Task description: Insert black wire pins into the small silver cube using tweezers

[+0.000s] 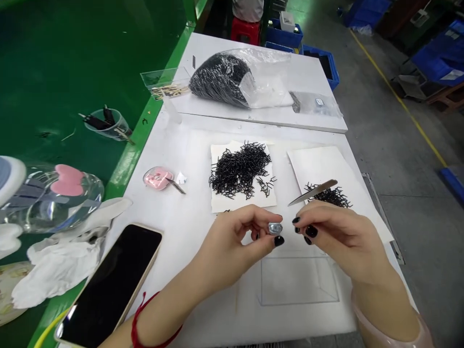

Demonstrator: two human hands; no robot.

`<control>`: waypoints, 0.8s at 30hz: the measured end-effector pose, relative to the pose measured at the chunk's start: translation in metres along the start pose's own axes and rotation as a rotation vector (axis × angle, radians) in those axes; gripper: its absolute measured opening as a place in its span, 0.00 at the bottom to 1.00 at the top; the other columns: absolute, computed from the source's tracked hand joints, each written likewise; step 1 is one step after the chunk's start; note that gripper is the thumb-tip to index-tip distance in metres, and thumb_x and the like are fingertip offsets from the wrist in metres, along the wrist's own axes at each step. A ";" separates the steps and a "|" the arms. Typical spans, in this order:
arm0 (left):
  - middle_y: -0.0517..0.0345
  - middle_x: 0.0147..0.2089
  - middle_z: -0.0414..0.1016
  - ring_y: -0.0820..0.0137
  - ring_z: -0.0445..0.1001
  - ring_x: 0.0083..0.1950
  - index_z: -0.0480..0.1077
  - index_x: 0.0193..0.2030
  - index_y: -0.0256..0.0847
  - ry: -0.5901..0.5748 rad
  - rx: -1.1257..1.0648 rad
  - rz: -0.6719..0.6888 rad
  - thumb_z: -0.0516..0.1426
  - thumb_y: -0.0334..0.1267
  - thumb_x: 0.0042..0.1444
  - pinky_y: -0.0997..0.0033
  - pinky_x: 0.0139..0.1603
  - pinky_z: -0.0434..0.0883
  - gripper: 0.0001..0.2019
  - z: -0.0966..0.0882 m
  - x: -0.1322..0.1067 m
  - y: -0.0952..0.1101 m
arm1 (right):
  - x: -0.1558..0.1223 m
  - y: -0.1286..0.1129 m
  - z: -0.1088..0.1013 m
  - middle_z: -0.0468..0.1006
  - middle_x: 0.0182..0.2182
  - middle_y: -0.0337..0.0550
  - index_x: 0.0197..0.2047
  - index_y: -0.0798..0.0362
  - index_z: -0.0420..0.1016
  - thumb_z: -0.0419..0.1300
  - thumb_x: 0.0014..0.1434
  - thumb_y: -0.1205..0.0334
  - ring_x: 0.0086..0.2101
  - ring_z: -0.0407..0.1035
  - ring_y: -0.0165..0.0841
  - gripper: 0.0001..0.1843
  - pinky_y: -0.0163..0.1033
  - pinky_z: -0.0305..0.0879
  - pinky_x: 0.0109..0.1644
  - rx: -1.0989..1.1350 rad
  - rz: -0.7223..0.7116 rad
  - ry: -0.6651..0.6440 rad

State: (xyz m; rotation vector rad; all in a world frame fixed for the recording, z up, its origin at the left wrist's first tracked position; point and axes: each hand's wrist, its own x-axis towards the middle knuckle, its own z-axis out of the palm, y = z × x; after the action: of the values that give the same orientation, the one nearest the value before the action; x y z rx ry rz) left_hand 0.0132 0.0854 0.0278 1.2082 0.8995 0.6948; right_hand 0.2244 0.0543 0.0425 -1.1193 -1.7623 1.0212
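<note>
My left hand (250, 237) is closed, pinching a small silvery metal part (275, 228) between thumb and index finger. Just right of it, my right hand (333, 237) has its fingertips pressed together. A pair of metal tweezers (312, 193) lies across the back of its fingers, its pointed end toward the left. Whether a tiny piece sits between those fingertips is too small to tell. Beyond my left hand, a pile of short bent black pieces (239, 169) rests on white paper (270, 195). A smaller black pile (331, 197) lies on another sheet (319, 162), partly behind my right hand.
A clear shallow box (299, 304) lies below my hands. Leftward are a phone (112, 285), a pink round dish (158, 179) with a pointed tool, and a cup (108, 126). A plastic bag of black pieces (221, 79) lies at the back; a person sits on a red stool (245, 31).
</note>
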 end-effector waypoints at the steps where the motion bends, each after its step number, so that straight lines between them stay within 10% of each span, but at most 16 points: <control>1: 0.55 0.33 0.77 0.72 0.69 0.32 0.77 0.40 0.39 -0.015 0.003 -0.001 0.61 0.30 0.52 0.72 0.34 0.68 0.09 0.000 0.000 0.000 | -0.002 0.001 0.001 0.76 0.34 0.39 0.44 0.47 0.75 0.54 0.63 0.75 0.33 0.70 0.28 0.15 0.32 0.69 0.33 -0.015 0.008 0.012; 24: 0.58 0.34 0.78 0.73 0.71 0.33 0.79 0.44 0.43 -0.060 0.029 0.055 0.60 0.25 0.53 0.74 0.35 0.70 0.14 0.002 0.002 -0.005 | -0.002 0.001 0.010 0.81 0.35 0.36 0.42 0.47 0.74 0.57 0.59 0.79 0.34 0.75 0.27 0.17 0.32 0.73 0.37 -0.299 -0.096 0.131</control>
State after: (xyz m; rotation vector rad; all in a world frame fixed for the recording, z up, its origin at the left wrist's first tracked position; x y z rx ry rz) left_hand 0.0156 0.0850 0.0231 1.2776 0.8316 0.6876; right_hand 0.2163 0.0508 0.0374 -1.2394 -1.8825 0.6258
